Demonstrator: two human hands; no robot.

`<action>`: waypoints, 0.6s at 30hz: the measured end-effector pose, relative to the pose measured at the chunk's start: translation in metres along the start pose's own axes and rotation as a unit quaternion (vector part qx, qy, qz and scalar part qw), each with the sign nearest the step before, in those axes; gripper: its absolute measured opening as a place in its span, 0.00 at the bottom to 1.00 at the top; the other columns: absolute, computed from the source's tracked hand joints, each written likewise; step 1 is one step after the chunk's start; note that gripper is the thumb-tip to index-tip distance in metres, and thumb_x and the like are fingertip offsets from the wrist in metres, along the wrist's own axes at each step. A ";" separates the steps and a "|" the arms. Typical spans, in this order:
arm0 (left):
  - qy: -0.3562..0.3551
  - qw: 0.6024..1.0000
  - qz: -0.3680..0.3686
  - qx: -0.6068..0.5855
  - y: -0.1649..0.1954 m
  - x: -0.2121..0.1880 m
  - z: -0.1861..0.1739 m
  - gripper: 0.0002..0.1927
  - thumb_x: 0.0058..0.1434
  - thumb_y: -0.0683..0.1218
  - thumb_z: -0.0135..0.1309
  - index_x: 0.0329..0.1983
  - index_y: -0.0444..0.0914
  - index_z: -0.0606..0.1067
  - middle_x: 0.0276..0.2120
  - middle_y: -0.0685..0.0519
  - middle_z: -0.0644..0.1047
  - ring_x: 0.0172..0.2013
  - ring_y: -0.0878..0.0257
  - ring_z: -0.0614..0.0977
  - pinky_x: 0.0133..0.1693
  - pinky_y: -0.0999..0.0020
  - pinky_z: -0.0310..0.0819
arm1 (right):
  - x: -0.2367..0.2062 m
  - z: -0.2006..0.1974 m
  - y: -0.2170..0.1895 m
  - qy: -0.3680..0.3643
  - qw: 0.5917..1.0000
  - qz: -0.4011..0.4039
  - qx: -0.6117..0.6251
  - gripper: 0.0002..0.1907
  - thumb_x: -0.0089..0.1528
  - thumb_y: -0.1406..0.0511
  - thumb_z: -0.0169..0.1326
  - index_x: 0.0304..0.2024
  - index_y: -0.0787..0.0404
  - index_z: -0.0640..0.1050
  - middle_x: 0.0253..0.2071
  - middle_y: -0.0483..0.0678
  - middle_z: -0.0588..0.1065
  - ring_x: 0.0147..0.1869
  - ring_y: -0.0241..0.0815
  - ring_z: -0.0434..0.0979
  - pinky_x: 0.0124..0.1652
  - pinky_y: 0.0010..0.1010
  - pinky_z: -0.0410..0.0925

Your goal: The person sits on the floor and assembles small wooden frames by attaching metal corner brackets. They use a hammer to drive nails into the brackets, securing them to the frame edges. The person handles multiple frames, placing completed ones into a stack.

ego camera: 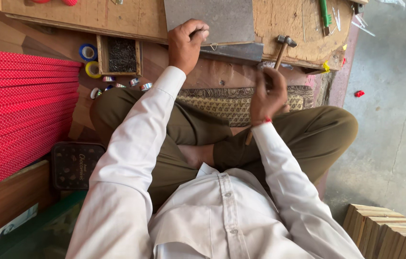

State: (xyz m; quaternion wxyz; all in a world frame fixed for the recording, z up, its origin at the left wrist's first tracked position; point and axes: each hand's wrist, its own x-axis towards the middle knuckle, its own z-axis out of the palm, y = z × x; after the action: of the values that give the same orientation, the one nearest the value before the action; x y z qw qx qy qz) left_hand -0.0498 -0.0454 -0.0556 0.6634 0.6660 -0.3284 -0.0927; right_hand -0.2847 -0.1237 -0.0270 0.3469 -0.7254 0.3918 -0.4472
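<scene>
1. Nearest the camera, at the right, a stack of pale wood blocks sits on the grey concrete floor.
2. At the left, a brown board runs beside a green-edged pane.
3. Just past them lies a dark, rounded-square tin with a small gold pattern and gold lettering.
4. Beyond the tin, red dotted strips are piled in a slanting stack.
5. The person sits cross-legged on a patterned mat.
6. The right hand is closed around the wooden handle of a hammer, whose metal head is over the bench's front edge.
7. The left hand presses on a grey sheet lying on the worn wooden bench; the fingers are curled, and I cannot tell whether they pinch anything.
8. Left of that hand, a small wooden tray of dark nails sits beside blue and yellow tape rolls.
9. Farthest right on the bench lies a green-handled tool.
</scene>
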 end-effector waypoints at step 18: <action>-0.069 0.984 0.107 0.127 -0.019 0.006 0.013 0.06 0.54 0.30 0.58 0.29 0.33 0.75 0.34 0.50 0.77 0.36 0.54 0.80 0.40 0.60 0.75 | -0.046 -0.055 0.014 -0.122 0.829 0.450 0.310 0.12 0.69 0.65 0.56 0.50 0.68 0.73 0.36 0.50 0.78 0.31 0.40 0.78 0.28 0.28 0.69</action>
State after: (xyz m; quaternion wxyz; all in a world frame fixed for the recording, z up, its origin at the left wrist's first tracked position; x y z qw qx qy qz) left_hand -0.0469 -0.0612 -0.0727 0.5556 0.6976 -0.4517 -0.0242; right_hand -0.3523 -0.0982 -0.0361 0.7614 -0.3720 0.4697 -0.2474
